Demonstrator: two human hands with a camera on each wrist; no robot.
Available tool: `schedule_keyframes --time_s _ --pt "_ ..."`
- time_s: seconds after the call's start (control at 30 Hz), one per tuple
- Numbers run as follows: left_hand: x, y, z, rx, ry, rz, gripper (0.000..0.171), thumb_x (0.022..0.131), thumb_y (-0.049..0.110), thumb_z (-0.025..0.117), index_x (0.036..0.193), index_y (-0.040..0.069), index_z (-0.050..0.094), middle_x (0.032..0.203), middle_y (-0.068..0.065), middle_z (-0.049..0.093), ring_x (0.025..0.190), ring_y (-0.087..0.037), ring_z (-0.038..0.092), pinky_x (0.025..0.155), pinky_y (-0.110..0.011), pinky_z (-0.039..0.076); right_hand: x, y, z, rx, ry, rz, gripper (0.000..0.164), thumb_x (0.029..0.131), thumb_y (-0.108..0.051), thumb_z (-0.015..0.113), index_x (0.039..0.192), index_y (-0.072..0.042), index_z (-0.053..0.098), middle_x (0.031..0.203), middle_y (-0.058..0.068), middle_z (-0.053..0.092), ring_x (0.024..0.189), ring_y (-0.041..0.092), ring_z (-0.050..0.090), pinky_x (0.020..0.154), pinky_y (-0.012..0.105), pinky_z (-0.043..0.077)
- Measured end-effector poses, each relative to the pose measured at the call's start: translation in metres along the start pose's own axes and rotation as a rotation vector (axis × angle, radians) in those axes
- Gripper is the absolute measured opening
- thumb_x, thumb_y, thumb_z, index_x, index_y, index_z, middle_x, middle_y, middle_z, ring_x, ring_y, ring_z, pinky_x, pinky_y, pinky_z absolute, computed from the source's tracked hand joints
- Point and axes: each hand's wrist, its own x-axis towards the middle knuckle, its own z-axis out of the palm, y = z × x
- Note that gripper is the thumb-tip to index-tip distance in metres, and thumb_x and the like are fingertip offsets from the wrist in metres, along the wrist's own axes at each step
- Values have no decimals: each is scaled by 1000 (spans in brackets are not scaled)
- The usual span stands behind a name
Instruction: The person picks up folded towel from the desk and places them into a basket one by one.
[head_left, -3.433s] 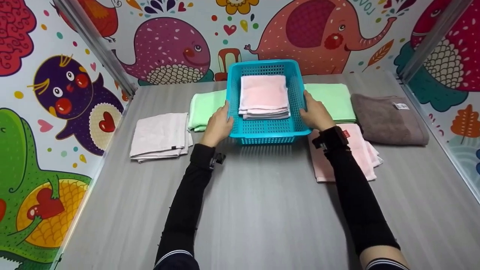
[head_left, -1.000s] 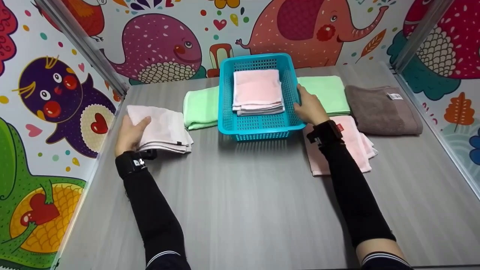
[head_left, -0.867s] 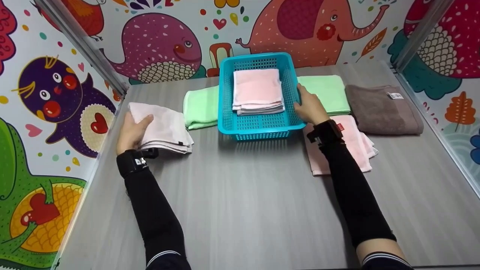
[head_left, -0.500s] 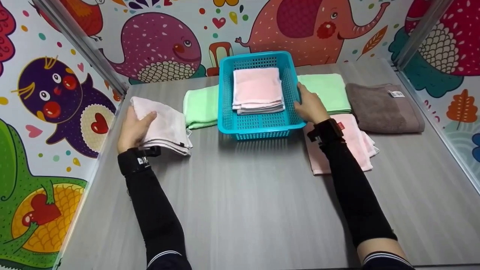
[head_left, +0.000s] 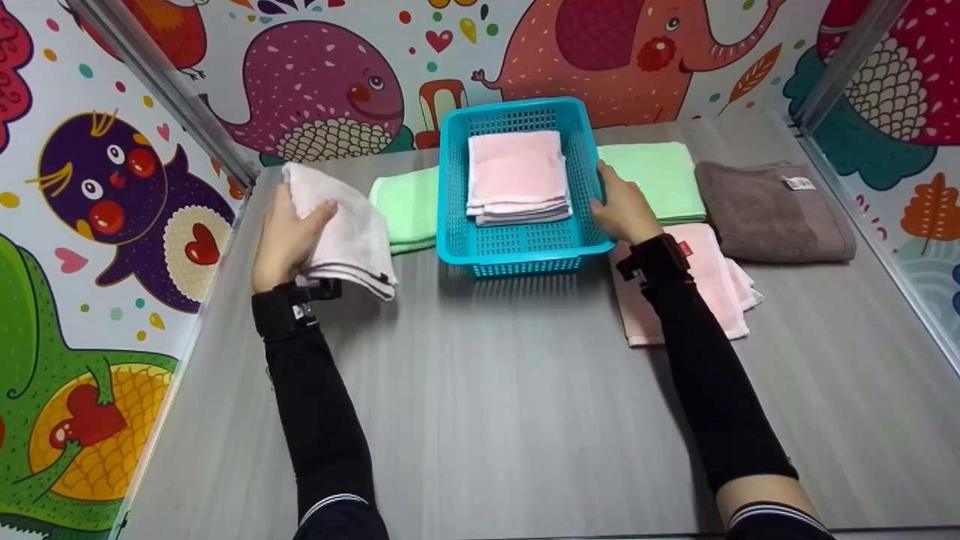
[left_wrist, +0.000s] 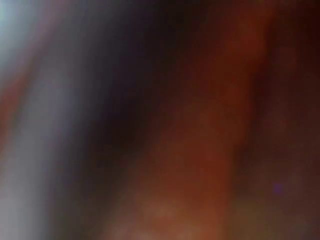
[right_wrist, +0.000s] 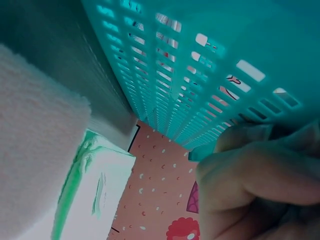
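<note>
My left hand (head_left: 289,236) grips a folded pale pink towel (head_left: 349,229) by its left side, thumb on top and the other fingers beneath. The towel is tilted, its far left corner raised and its near right edge drooping. At the right rim of a turquoise plastic basket (head_left: 525,261) is my right hand (head_left: 626,210), its fingers curled over the rim, as the right wrist view also shows. A stack of small folded towels (head_left: 519,174), pink on top, lies inside the basket. The left wrist view is too dark and blurred to show the held towel.
Green folded towels flank the basket, one on the left (head_left: 409,206) and one on the right (head_left: 656,180). A brown towel (head_left: 776,214) lies far right, and a pink towel (head_left: 686,292) is partly under my right forearm. Printed walls enclose the grey table (head_left: 510,420).
My left hand has left the basket's left rim, taken hold of the pale pink towel and lifted and tilted it, shifting slightly right. My right hand has stayed on the basket.
</note>
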Motion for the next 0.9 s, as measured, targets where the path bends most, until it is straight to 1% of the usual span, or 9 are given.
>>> schedule_keyframes --time_s 0.07,0.17,0.27,0.37,0.5,0.63,0.77,0.83,0.9 --pt "-1 12 1 -13 -3 36 66 100 37 67 148 4 36 128 -16 55 99 -19 57 86 -32 49 0 -1 0 4 1 -3 70 107 -15 48 166 -4 12 161 30 36 147 44 41 119 60 33" --pt "0 33 1 -57 -24 64 66 99 37 69 148 8 38 122 -10 56 90 -15 60 77 -29 53 -1 -1 0 3 -1 5 71 107 -16 48 167 -6 12 162 29 35 147 44 40 119 60 33" --pt "2 55 4 -95 -37 72 65 98 39 71 148 12 39 118 -5 56 88 -15 62 75 -29 55 -1 -1 -1 -3 2 10 70 107 -16 48 167 -5 12 162 28 36 147 44 41 119 60 34" --pt "5 76 10 -135 -42 70 59 96 39 73 141 16 42 116 -3 56 89 -16 62 74 -31 56 -2 -1 -1 -2 -3 11 71 107 -16 48 167 -6 12 162 29 35 147 44 41 119 60 34" --pt "10 98 23 -247 -49 92 50 96 34 74 133 17 45 116 -3 57 90 -19 63 74 -33 58 0 -2 0 7 -13 13 71 107 -16 48 167 -7 10 162 29 35 147 44 40 119 60 34" --pt "15 112 40 -340 -66 122 51 96 31 75 136 16 46 118 -5 56 94 -20 63 79 -35 58 2 -2 0 6 -12 12 71 107 -16 49 167 -7 11 161 30 36 146 44 41 119 60 34" --pt "21 119 56 -364 -87 129 53 97 30 73 139 16 44 121 -6 56 95 -21 63 82 -37 57 2 -2 -2 -3 -11 -1 71 106 -16 52 166 -6 16 160 29 38 145 45 43 118 61 35" --pt "24 122 63 -364 -99 130 53 98 30 73 140 16 44 121 -7 56 95 -21 64 83 -37 58 1 0 -6 -17 -4 -10 70 106 -18 55 166 -5 20 156 30 45 139 45 50 115 60 39" --pt "25 125 70 -359 -112 126 54 98 30 72 141 17 43 121 -7 57 95 -21 64 82 -38 58 -1 2 -13 -48 20 -28 68 106 -23 57 164 -4 26 145 31 55 128 44 58 111 58 44"
